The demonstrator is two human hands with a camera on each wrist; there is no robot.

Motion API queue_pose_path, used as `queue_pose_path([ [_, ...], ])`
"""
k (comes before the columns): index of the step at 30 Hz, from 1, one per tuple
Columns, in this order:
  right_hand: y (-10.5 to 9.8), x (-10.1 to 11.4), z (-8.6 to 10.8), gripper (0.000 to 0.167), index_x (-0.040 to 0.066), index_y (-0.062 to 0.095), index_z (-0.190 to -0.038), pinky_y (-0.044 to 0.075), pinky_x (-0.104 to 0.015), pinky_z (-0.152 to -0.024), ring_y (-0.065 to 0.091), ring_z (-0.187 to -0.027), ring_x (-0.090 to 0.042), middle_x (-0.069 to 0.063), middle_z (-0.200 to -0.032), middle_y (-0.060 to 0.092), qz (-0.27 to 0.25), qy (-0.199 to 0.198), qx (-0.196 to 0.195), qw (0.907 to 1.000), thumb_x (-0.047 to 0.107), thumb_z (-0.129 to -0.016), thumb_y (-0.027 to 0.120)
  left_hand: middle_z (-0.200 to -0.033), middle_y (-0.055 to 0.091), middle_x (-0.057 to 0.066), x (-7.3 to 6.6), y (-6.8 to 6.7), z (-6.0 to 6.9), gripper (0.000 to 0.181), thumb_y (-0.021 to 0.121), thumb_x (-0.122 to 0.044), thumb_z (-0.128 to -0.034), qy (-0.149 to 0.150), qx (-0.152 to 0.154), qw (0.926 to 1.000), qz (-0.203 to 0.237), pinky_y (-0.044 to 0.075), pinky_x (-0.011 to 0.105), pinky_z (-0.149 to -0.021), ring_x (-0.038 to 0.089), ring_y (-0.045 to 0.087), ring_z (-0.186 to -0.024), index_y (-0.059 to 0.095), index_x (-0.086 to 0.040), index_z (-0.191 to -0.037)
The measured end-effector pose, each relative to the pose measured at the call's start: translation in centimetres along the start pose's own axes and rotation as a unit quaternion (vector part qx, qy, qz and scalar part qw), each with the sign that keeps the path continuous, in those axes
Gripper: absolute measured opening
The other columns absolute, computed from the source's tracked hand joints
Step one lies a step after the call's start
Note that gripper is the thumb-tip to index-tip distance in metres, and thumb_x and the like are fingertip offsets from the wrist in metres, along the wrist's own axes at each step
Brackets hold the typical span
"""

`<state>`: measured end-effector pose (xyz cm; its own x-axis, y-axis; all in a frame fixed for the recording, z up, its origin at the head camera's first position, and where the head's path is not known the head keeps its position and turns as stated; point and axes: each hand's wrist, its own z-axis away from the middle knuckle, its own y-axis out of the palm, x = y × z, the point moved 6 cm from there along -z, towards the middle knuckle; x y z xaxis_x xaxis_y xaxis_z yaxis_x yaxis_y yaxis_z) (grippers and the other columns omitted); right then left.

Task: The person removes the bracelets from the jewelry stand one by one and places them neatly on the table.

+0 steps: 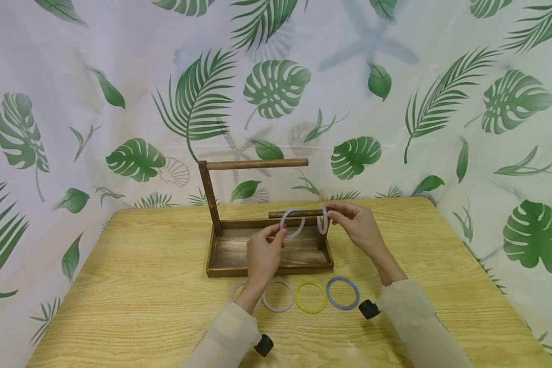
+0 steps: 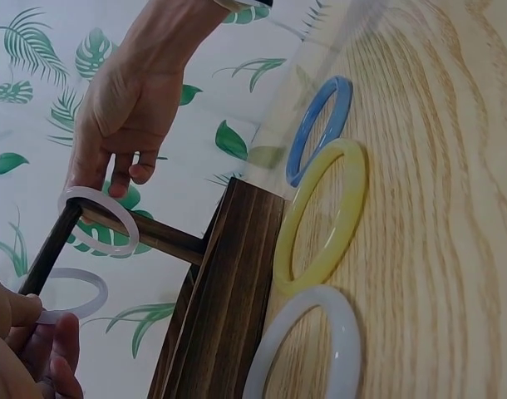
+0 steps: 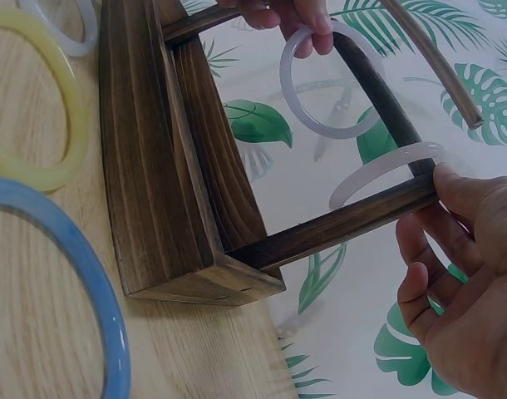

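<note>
My left hand (image 1: 264, 255) pinches a pale lavender ring (image 1: 302, 226) at its near edge; the ring appears to encircle the lower wooden bar (image 2: 52, 248). Hanging on that bar beside its upright post is a pinkish-white ring (image 3: 376, 172). At the post's top, my right hand (image 1: 361, 227) has its thumb and a finger against the wood, close to this ring; its other fingers curl loosely in the right wrist view. The dark wooden stand (image 1: 216, 272) has a tray base and a longer upper bar (image 1: 257, 164), which holds no ring.
In front of the stand, a yellow ring (image 1: 311, 312), a blue ring (image 1: 343, 308) and two whitish rings, one (image 1: 278, 311) beside the yellow, lie in a row on the wooden table (image 1: 142, 286). My left forearm partly covers the leftmost ring. A leaf-patterned cloth (image 1: 276, 41) stands behind.
</note>
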<state>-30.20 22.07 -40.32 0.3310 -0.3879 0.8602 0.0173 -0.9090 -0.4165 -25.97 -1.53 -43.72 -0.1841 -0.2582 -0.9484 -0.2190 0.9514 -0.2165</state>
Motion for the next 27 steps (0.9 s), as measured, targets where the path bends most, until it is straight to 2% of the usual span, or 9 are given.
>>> queue_pose_path([
  [3, 0.0, 1.1, 0.2, 0.03, -0.007, 0.068, -0.129, 0.052, -0.017, -0.075, 0.067, -0.098, -0.025, -0.024, -0.124, 0.07, 0.006, 0.003, 0.002, 1.0, 0.008, -0.103, 0.065, -0.094, 0.078, 0.012, 0.1, -0.1, -0.1, 0.02, 0.071, -0.016, -0.0997, 0.001, 0.0, 1.0, 0.005, 0.036, 0.02, -0.042, 0.032, 0.073, -0.074, 0.079, -0.004, -0.113],
  [6, 0.0, 1.5, 0.3, 0.03, -0.008, 0.068, -0.128, 0.053, -0.017, -0.076, 0.067, -0.097, -0.02, -0.025, -0.124, 0.07, 0.007, 0.003, 0.004, 1.0, 0.007, -0.103, 0.065, -0.091, 0.077, 0.012, 0.2, -0.2, -0.1, 0.019, 0.072, -0.017, -0.0997, -0.001, -0.002, 1.0, 0.002, 0.037, 0.02, -0.043, 0.03, 0.073, -0.072, 0.08, -0.006, -0.113],
  [10, 0.0, 0.4, 0.1, 0.03, -0.004, 0.07, -0.129, 0.053, -0.017, -0.076, 0.066, -0.095, -0.01, -0.022, -0.124, 0.07, -0.002, -0.001, 0.002, 1.0, 0.011, -0.103, 0.066, -0.087, 0.077, 0.012, 0.3, -0.4, -0.1, 0.019, 0.072, -0.019, -0.0996, -0.002, -0.004, 1.0, -0.002, 0.037, 0.021, -0.043, 0.021, 0.071, -0.068, 0.08, -0.007, -0.113],
  [14, 0.0, -0.8, -0.2, 0.032, 0.002, 0.071, -0.13, 0.053, -0.018, -0.076, 0.065, -0.095, -0.008, -0.017, -0.125, 0.071, -0.009, -0.004, 0.0, 0.9999, 0.018, -0.103, 0.068, -0.091, 0.077, 0.013, 0.3, -0.7, -0.1, 0.019, 0.072, -0.017, -0.0995, 0.0, -0.004, 1.0, 0.003, 0.035, 0.02, -0.042, 0.025, 0.072, -0.07, 0.079, -0.006, -0.113],
  [20, -0.1, -1.1, -0.2, 0.033, 0.002, 0.071, -0.13, 0.054, -0.019, -0.078, 0.065, -0.097, -0.005, -0.016, -0.125, 0.071, -0.011, -0.004, 0.001, 0.9999, 0.02, -0.103, 0.068, -0.094, 0.077, 0.013, 0.2, -1.0, -0.1, 0.02, 0.072, -0.016, -0.0993, -0.001, -0.005, 0.9999, 0.01, 0.037, 0.02, -0.044, 0.035, 0.073, -0.075, 0.079, -0.003, -0.114],
  [23, 0.0, -0.7, -0.2, 0.032, 0.0, 0.07, -0.13, 0.053, -0.018, -0.078, 0.064, -0.097, -0.003, -0.018, -0.126, 0.071, -0.006, -0.003, 0.002, 1.0, 0.016, -0.103, 0.067, -0.093, 0.077, 0.015, 0.2, -1.2, -0.1, 0.02, 0.072, -0.016, -0.0992, -0.003, -0.007, 0.9999, 0.009, 0.038, 0.02, -0.044, 0.033, 0.073, -0.074, 0.079, -0.004, -0.113],
  [27, 0.0, 0.9, 0.2, 0.03, -0.006, 0.069, -0.129, 0.053, -0.018, -0.076, 0.066, -0.095, -0.01, -0.024, -0.124, 0.07, 0.002, -0.007, 0.003, 1.0, 0.009, -0.103, 0.065, -0.09, 0.077, 0.015, 0.2, -1.3, -0.2, 0.019, 0.072, -0.014, -0.0988, -0.001, -0.01, 0.9999, 0.01, 0.038, 0.02, -0.045, 0.032, 0.073, -0.072, 0.079, -0.002, -0.113],
])
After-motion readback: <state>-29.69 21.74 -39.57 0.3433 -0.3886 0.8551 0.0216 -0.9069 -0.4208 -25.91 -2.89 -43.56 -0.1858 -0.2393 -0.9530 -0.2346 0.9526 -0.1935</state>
